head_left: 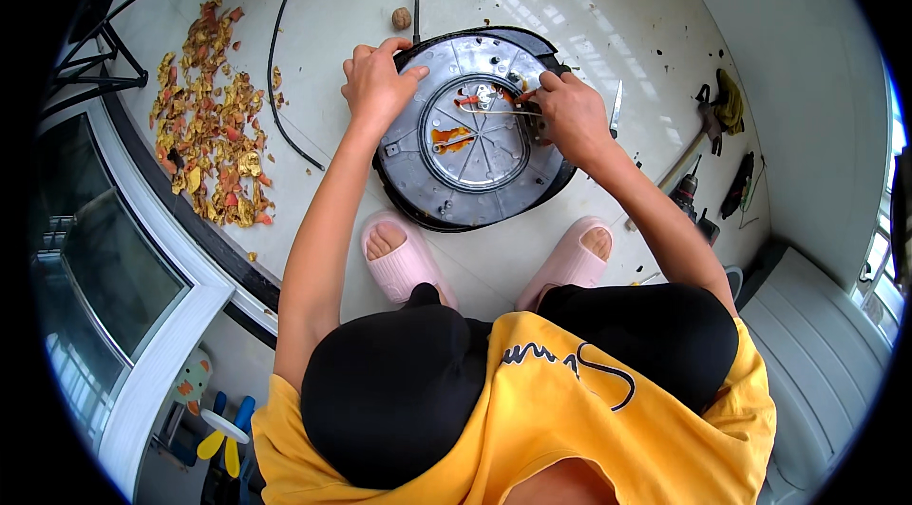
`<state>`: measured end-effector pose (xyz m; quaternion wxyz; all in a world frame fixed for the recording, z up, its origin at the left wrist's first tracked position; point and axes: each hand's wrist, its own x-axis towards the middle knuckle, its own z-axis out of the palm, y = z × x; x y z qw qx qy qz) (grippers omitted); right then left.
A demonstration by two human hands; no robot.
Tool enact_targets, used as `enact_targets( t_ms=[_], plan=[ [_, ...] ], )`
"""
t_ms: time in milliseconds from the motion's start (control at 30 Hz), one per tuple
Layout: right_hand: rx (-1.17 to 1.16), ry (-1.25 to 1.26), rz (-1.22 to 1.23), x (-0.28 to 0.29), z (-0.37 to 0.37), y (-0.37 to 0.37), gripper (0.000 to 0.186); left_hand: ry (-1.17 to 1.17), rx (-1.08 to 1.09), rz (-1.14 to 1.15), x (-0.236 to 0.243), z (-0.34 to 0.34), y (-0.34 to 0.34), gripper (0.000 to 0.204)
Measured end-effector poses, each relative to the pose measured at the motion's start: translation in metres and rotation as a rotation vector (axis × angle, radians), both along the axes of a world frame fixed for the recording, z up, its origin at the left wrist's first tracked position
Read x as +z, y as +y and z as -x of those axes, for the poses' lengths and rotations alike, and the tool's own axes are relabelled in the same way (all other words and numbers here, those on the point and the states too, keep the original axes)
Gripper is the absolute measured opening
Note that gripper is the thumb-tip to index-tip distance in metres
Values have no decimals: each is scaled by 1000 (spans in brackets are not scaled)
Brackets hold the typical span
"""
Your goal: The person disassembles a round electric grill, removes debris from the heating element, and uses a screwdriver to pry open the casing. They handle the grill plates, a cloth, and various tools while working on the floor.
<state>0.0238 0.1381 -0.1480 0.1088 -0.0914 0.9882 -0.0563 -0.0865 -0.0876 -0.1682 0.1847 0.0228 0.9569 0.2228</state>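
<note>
A round grey and black appliance lies opened on the floor between my feet, showing a ribbed inner ring, wires and an orange-brown stain. My left hand grips its upper left rim, fingers curled over the edge. My right hand is closed at the right of the inner ring, beside a thin pale wire; what its fingertips hold is hidden. A black cord loops out from the top. A narrow silver blade lies just right of the appliance.
Dried peels are spread at left, beside a black metal rack. A walnut-like ball sits above. A hammer, yellow-black gloves and a drill lie at right. A glazed door edges the lower left.
</note>
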Motion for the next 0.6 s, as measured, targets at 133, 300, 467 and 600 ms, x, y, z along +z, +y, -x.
enact_targets(
  t_ms=[133,300,467,600],
  plan=[
    [156,33,19,1,-2,10,9,-28,29,27,-2,-3,4,40],
    [267,-51,69,5,3,19,16,-53,34,15,-1,0,3,40],
    [399,-77,124,2,11,28,13,-46,28,37,-2,-1,3,38],
    [355,-143,146,0,19,36,28,-74,40,54,2,0,7,37]
  ],
)
